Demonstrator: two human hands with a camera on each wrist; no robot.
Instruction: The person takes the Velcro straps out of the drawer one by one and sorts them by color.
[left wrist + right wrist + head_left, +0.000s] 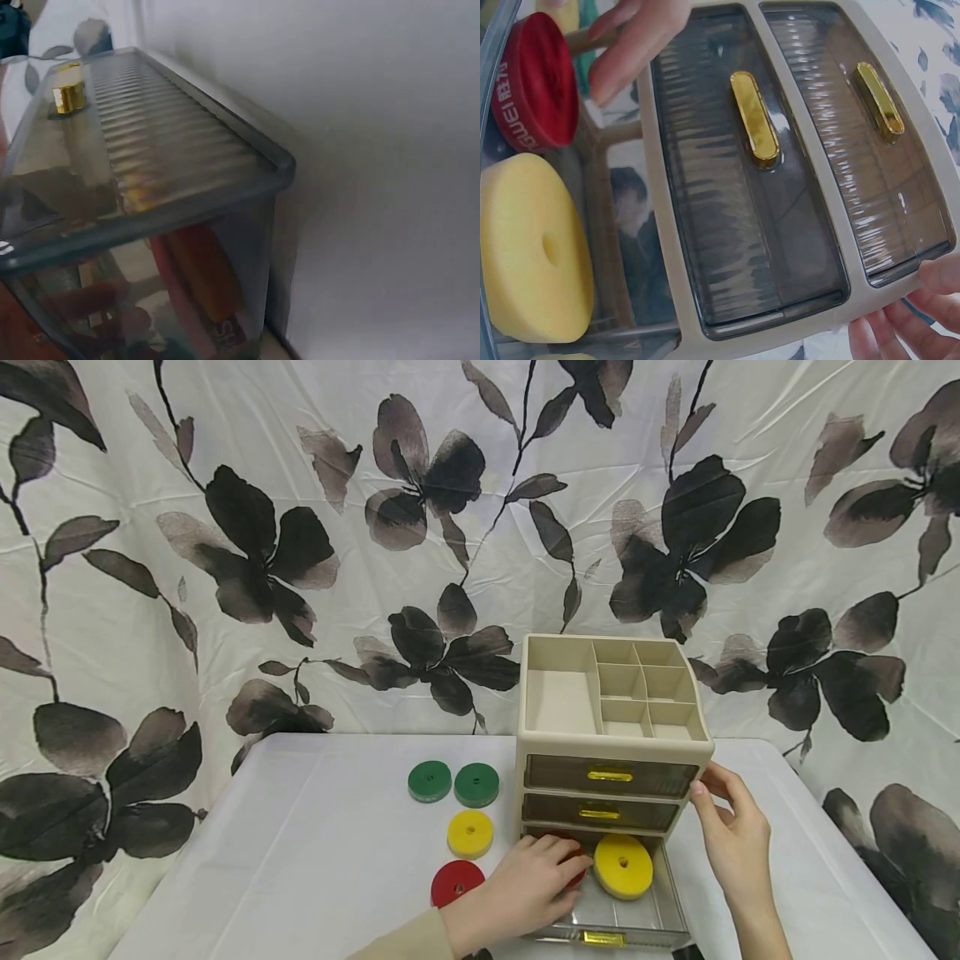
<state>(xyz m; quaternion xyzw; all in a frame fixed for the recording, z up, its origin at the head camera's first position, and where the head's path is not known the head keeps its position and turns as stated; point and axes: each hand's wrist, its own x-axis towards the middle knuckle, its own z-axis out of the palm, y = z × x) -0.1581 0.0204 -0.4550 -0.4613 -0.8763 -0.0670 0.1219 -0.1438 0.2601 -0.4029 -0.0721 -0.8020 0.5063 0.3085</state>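
A beige drawer organizer (pixel 617 745) stands on the table with its clear bottom drawer (pixel 611 917) pulled out. My left hand (pixel 528 881) reaches into that drawer over a red disc (pixel 544 82) with white lettering on its rim. From the right wrist view, its fingertips (pixel 604 82) are beside the disc with a gap between. A thick yellow disc (pixel 623 867) with a center hole lies to the right in the drawer. My right hand (pixel 733 831) rests against the organizer's right side, thumb at the front corner and fingers along the side.
Left of the organizer lie two green discs (pixel 430 782), a smaller yellow disc (pixel 470 833) and another red disc (pixel 456 882) on the white table (pixel 322 843). Two upper drawers with gold handles (pixel 610 775) are closed. A floral cloth (pixel 420 568) hangs behind.
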